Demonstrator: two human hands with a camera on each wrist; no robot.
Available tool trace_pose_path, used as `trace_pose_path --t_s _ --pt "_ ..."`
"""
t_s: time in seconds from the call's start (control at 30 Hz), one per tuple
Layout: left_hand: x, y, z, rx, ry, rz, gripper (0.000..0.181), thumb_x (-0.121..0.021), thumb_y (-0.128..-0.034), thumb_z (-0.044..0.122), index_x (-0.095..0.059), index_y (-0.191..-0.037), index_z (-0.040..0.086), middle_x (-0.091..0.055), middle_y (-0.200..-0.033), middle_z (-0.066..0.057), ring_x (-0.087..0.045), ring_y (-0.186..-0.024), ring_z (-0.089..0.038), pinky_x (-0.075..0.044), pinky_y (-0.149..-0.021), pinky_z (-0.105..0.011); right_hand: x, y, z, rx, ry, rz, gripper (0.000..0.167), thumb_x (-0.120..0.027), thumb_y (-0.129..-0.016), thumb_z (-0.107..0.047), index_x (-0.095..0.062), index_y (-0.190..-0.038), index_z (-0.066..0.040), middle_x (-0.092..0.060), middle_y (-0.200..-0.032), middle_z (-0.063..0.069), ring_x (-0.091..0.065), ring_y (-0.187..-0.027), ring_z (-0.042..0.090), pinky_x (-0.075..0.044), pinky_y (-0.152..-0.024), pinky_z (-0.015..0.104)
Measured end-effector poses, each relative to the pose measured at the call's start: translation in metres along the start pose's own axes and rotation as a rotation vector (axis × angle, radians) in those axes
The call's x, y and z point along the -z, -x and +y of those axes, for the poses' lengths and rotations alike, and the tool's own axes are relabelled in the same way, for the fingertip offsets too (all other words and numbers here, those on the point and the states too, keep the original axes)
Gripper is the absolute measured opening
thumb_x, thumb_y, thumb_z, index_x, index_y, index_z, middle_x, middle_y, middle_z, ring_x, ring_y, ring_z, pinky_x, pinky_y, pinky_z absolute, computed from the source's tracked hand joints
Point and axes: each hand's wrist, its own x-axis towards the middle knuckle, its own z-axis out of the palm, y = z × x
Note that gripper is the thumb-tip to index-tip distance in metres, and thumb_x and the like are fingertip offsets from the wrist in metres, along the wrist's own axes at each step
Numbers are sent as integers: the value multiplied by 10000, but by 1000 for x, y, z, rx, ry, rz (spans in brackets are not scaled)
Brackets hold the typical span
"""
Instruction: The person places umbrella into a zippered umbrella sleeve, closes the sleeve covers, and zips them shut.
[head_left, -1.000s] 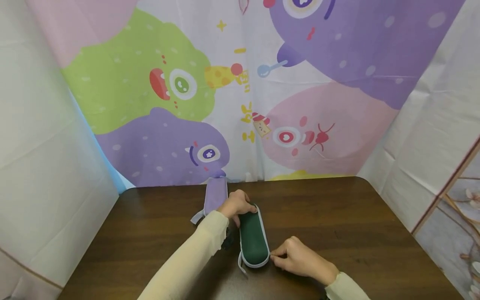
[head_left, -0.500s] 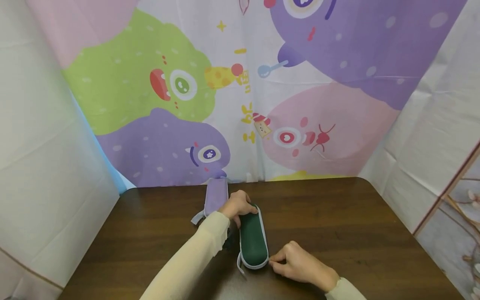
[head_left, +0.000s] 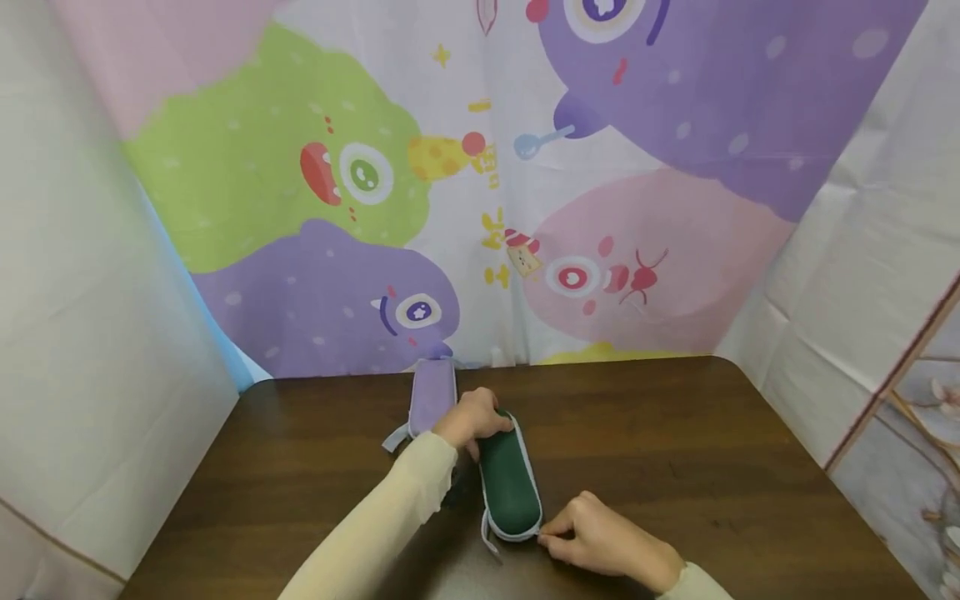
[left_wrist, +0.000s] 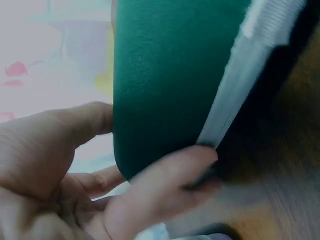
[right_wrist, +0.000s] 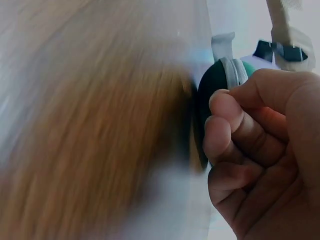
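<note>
A dark green zip case, rounded at its ends and edged with a pale zip, lies on the brown table. My left hand grips its far end, thumb on one side and fingers on the other in the left wrist view. At the near right corner my right hand pinches the zip's pull between thumb and index finger; the pull itself is hidden by the fingertips. The other right fingers are curled. A pale loop strap hangs off the case's near left side.
A lilac case with a pale strap lies at the table's back edge, just left of my left hand. A cartoon-print curtain hangs behind the table. White cloth stands on both sides.
My right hand has moved slightly toward me along the green case's near right corner. The near end of the case has swung a little right. My left hand keeps its grip.
</note>
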Motion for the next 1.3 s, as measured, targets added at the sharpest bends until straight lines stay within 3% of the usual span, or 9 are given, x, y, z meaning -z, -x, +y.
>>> trace_pose_path --t_s 0.17,0.23,0.43,0.57,0.63,0.77,0.9,1.1,1.3 --pt "-8 21 7 -147 -339 16 194 -679 -972 182 -719 -1106 48 -718 -1097 -159 -674 -782 -243 -561 -664 -382 9 20 11 -24 -33 7 163 -695 -962 -70 -842 -964 -139 -736 -745 -129 -445 -584 -208 -457 -487 82" --pt "-9 33 10 -190 -440 -4 143 -647 -992 169 -717 -1080 81 -724 -1061 -126 -659 -834 -238 -541 -697 -367 11 28 14 -54 -65 0 169 -691 -975 -94 -841 -952 -166 -703 -712 -162 -465 -579 -197 -464 -479 100" --pt "-13 68 10 -335 -519 -158 281 -654 -1011 243 -694 -1261 120 -725 -1150 -49 -694 -976 -181 -557 -769 -335 17 50 18 -141 -205 -52 195 -639 -1028 -166 -829 -1006 -205 -714 -752 -150 -539 -610 -120 -537 -538 199" --pt "-14 87 4 -431 -541 -167 273 -630 -1028 311 -713 -1243 163 -738 -1131 11 -691 -1025 -178 -569 -823 -381 22 50 19 -93 -145 -42 177 -653 -1019 -156 -826 -1044 -185 -759 -824 -117 -560 -644 -138 -544 -555 179" --pt "-16 97 0 -427 -544 -161 294 -597 -1045 351 -715 -1264 193 -733 -1203 7 -669 -1171 -274 -566 -914 -500 25 48 19 -59 -110 -42 172 -659 -1014 -145 -828 -1039 -167 -760 -818 -111 -555 -649 -159 -533 -548 152" --pt "-19 116 -7 -348 -553 -173 437 -574 -1025 491 -658 -1382 254 -622 -1444 -58 -455 -1404 -515 -424 -1022 -746 32 43 21 -7 -59 -44 164 -669 -1003 -116 -830 -1005 -141 -750 -774 -101 -538 -650 -178 -510 -538 118" --pt "-21 129 -10 -311 -618 -174 576 -694 -932 522 -604 -1436 258 -593 -1462 -80 -490 -1380 -494 -446 -1029 -708 39 36 25 9 -29 -60 158 -671 -997 -103 -827 -1018 -115 -756 -787 -86 -542 -657 -177 -505 -539 110" --pt "-22 139 -15 -334 -753 -142 622 -836 -865 277 -577 -1429 251 -628 -1381 -19 -595 -1291 -348 -508 -1014 -611 49 19 31 41 19 -108 174 -658 -1004 -94 -810 -1084 -66 -758 -804 -67 -496 -624 -200 -484 -520 94" --pt "-21 140 -18 -426 -716 -133 691 -852 -851 236 -535 -1465 260 -630 -1383 -4 -630 -1243 -263 -532 -1003 -555 53 -3 32 9 55 -168 189 -647 -1006 -83 -799 -1113 -45 -792 -1004 40 -609 -655 -126 -528 -601 106"
